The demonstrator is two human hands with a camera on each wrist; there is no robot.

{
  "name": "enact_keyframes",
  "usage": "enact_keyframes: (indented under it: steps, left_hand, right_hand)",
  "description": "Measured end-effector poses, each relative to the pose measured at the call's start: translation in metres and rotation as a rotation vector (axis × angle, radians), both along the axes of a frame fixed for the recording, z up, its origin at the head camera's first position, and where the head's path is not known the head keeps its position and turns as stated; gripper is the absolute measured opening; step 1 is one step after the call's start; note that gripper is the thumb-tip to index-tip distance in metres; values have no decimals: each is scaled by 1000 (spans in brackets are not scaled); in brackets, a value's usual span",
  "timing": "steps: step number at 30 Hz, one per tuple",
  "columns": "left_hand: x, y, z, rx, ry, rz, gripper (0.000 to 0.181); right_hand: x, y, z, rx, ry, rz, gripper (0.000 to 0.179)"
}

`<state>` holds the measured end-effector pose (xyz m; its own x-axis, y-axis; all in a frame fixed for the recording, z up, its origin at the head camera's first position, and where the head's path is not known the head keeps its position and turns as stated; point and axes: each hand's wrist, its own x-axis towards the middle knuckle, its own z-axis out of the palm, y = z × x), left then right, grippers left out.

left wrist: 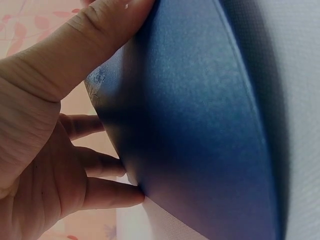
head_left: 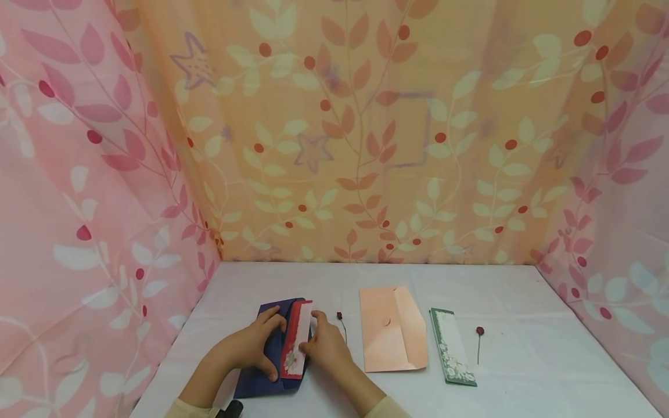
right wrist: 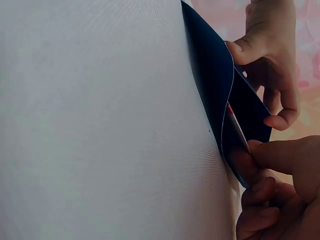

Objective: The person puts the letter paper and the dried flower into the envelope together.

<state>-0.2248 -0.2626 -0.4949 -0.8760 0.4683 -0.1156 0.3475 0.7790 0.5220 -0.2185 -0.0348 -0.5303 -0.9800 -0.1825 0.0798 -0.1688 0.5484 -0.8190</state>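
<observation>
A dark blue envelope (head_left: 251,380) lies at the left of the table, its opening spread in the right wrist view. My left hand (head_left: 252,348) holds it; in the left wrist view the thumb (left wrist: 85,37) lies against its blue face and the other fingers reach its far edge. A red and white card with a flower print (head_left: 299,339) sits at the envelope's opening, partly within it. My right hand (head_left: 330,347) pinches the card's right edge between thumb and fingers. From the right wrist, only the card's thin edge (right wrist: 237,125) shows inside the envelope.
Right of the hands lies a dried red rose on a stem (head_left: 340,317), then a peach envelope (head_left: 381,331) with its flap out. Farther right are a green and white floral card (head_left: 453,348) and a second dried rose (head_left: 479,331). Patterned curtains (head_left: 366,145) surround the white table (head_left: 502,290).
</observation>
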Motion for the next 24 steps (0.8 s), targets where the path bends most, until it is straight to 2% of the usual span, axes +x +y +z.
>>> enact_keyframes:
  steps: [7, 17, 24]
  left_hand:
    - [0, -1, -2, 6, 15, -24, 90]
    - [0, 0, 1, -5, -18, -6, 92]
    - [0, -1, -1, -15, -21, 9, 95]
  right_hand:
    - [-2, -5, 0, 48, -30, 1, 78]
    - [-6, -9, 3, 92, -29, 7, 80]
    - [-9, -13, 3, 106, -32, 11, 79]
